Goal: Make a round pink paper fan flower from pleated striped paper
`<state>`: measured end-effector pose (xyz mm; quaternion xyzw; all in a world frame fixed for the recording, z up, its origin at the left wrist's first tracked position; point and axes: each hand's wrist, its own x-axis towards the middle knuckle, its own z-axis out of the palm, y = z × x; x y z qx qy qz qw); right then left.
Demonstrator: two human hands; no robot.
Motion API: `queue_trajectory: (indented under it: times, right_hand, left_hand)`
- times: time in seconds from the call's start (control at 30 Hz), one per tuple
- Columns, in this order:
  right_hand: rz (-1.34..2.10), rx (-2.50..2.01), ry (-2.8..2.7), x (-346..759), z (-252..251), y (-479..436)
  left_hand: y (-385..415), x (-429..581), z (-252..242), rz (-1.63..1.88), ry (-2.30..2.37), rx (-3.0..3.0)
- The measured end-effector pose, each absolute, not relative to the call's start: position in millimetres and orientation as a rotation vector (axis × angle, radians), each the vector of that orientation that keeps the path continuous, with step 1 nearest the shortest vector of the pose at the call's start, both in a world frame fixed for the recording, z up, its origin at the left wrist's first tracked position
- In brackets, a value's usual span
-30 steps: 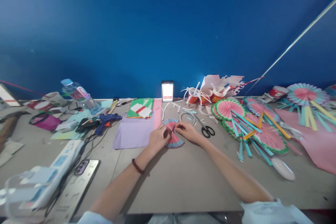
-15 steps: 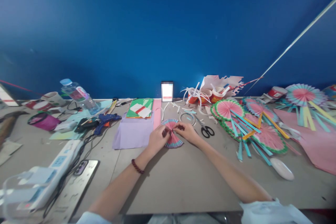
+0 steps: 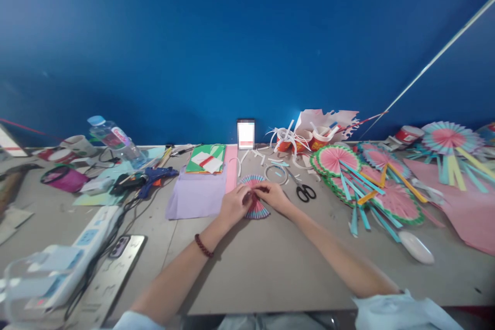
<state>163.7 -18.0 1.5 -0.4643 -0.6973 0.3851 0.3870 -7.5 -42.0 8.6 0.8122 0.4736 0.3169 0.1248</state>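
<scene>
Between my hands a small pleated paper fan [image 3: 257, 210], pink with blue edging, lies on the table. Its folds spread toward the far side and toward me, with its middle under my fingers. From the left, my left hand [image 3: 235, 204] pinches near the fan's centre, thumb and fingers close together. My right hand [image 3: 274, 195] reaches in from the other side, its fingertips also closed at the centre and meeting those of the left. The fingers hide the very middle of the fan. Black-handled scissors [image 3: 305, 193] lie right of my right hand.
Lilac paper [image 3: 195, 196] and a green paper stack [image 3: 216, 153] lie left of the fan. Finished paper fans [image 3: 335, 160] with streamers are at right, near a white mouse [image 3: 416, 247]. A glue gun [image 3: 154, 179], power strip [image 3: 83, 247], phone [image 3: 112, 278] and bottle [image 3: 116, 139] stand left.
My right hand's fingers have shifted slightly left, closer to my left fingertips at the fan's centre. The fan stays in nearly the same place.
</scene>
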Motion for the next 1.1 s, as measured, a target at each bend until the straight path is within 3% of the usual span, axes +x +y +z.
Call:
queue_trajectory:
  times: [0.5, 1.1]
  right_hand:
    - [0.891, -1.138, -1.861, 158.2, -3.0, -24.2]
    - [0.865, -1.129, -1.868, 157.2, -9.8, -19.9]
  left_hand:
    - [-39.2, -9.9, 1.8, 0.871, 1.265, 2.63]
    - [-32.5, -11.6, 1.0, 1.014, 1.166, 2.373]
